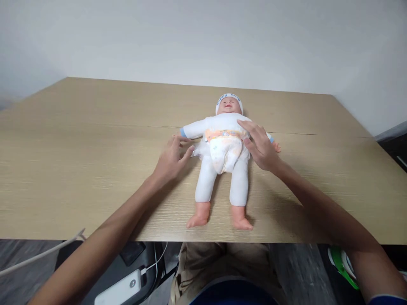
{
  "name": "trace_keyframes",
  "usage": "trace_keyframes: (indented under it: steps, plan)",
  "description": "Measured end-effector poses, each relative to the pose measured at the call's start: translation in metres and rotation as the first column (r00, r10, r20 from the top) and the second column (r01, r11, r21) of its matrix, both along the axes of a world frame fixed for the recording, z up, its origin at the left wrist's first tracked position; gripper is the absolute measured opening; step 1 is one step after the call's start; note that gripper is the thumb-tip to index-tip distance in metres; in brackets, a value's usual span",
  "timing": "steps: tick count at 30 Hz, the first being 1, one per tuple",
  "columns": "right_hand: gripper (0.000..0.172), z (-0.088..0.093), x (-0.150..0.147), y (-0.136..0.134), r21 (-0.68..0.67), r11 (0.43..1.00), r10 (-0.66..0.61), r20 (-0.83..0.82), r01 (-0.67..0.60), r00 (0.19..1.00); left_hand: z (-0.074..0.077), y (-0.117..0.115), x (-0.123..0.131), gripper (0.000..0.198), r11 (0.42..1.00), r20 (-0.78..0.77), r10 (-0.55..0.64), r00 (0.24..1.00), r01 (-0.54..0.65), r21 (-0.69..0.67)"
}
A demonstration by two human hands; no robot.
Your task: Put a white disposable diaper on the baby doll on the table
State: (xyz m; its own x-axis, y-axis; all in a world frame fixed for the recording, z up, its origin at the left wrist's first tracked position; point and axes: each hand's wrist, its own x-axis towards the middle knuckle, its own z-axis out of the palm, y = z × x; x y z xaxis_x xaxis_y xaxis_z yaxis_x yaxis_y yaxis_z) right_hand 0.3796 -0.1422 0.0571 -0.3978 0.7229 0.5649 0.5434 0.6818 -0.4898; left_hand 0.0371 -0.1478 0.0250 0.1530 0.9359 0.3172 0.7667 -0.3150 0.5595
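A baby doll in a white suit with blue cuffs and a white printed cap lies on its back on the table, its feet toward me. A diaper with an orange patterned waistband covers its front and hips. On the left, the diaper's thin white side flap sticks out past the hip. My left hand is beside that flap, thumb and fingers apart, close to the doll's hand; whether the thumb touches the flap I cannot tell. Over the diaper's right edge, my right hand has its fingers stretched out across the doll's side.
The wooden table reaches back to a pale wall. Below its front edge at left, a white power bank with a cable lies on a dark surface. A pale cable crosses the lower left. A green and white object is at lower right.
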Motion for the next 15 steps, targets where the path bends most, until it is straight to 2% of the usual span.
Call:
trace_keyframes:
  steps: [3,6,8,10,13,15]
  plan:
    - [0.059,0.017,-0.025,0.021,-0.101,0.994,0.045,0.065,-0.038,0.997,-0.006,0.001,-0.012,0.041,0.997,-0.126,0.04,0.991,-0.049,-0.067]
    - [0.063,0.029,-0.052,0.047,-0.207,0.975,0.126,0.184,-0.087,0.975,-0.005,0.006,-0.01,0.036,0.989,-0.193,0.032,0.981,-0.059,-0.133]
    - [0.057,0.036,-0.067,0.065,-0.281,0.954,0.171,0.242,-0.1,0.955,0.0,0.012,-0.007,0.032,0.982,-0.21,0.005,0.978,-0.045,-0.185]
    - [0.045,0.041,-0.079,0.078,-0.327,0.943,0.155,0.268,-0.061,0.951,0.005,0.019,-0.005,0.032,0.97,-0.212,-0.024,0.977,-0.029,-0.242]
    - [0.031,0.045,-0.089,0.087,-0.282,0.959,0.088,0.294,-0.002,0.952,0.013,0.027,-0.006,0.035,0.921,-0.117,-0.088,0.989,0.036,-0.389]
    - [0.027,0.049,-0.09,0.083,-0.183,0.983,0.079,0.281,-0.028,0.956,0.016,0.031,-0.008,0.036,0.896,0.045,-0.095,0.994,0.105,-0.431]
